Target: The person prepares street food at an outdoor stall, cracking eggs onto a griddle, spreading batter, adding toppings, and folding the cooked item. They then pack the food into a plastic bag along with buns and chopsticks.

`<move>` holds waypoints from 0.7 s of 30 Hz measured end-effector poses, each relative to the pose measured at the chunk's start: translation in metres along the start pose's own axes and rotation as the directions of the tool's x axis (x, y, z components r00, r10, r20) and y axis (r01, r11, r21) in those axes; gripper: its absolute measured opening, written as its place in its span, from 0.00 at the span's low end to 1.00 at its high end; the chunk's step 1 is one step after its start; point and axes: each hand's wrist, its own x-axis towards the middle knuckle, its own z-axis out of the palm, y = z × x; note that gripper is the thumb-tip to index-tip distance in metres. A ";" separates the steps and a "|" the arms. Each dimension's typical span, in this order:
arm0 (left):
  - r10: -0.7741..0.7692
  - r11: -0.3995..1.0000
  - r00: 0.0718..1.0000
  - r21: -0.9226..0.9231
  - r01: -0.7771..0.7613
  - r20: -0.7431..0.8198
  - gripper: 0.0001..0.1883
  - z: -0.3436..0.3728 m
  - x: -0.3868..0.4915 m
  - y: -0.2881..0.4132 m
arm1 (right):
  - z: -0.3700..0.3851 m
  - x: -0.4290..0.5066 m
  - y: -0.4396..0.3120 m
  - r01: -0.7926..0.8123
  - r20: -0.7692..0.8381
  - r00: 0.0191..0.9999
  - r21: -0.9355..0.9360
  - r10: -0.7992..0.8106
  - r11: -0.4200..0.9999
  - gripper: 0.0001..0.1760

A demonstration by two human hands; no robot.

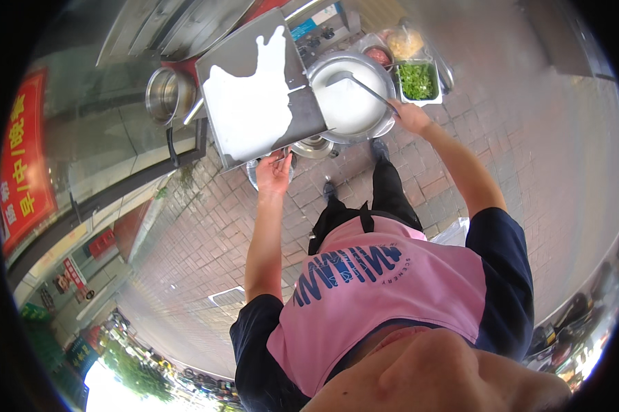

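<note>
My left hand (273, 172) grips the near edge of a flat metal tray (309, 110), by what looks like a small handle. White liquid batter (247, 110) is spread in an uneven pool over much of the tray, with dark metal bare at the right and far corners. In my right hand (412, 117) is the handle of a metal ladle (372, 92). Its bowl rests at the surface of more white batter inside a large round metal basin (317, 69), which stands just right of the tray.
Beyond the basin are a white-rimmed container of chopped greens (416, 81), a bowl of raw minced meat (377, 55) and a tub of yellowish food (404, 44). A steel pot (169, 95) stands left of the tray. Control knobs (319, 36) show behind. Brick paving (227, 221) lies underfoot.
</note>
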 end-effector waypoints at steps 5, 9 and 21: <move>0.018 0.997 0.996 0.070 -0.024 0.092 0.17 0.011 -0.013 0.006 | 0.016 0.035 0.007 0.009 0.027 1.000 -0.294 -0.001 0.956 0.21; 0.036 0.990 0.977 0.129 -0.065 0.212 0.22 0.012 -0.017 0.008 | 0.021 0.047 0.010 0.025 -0.005 1.000 -0.289 -0.028 0.957 0.22; -0.008 0.999 0.839 0.040 -0.017 0.545 0.32 -0.016 0.011 0.042 | 0.277 -0.046 0.073 -0.078 -0.187 0.210 0.975 0.960 0.208 0.10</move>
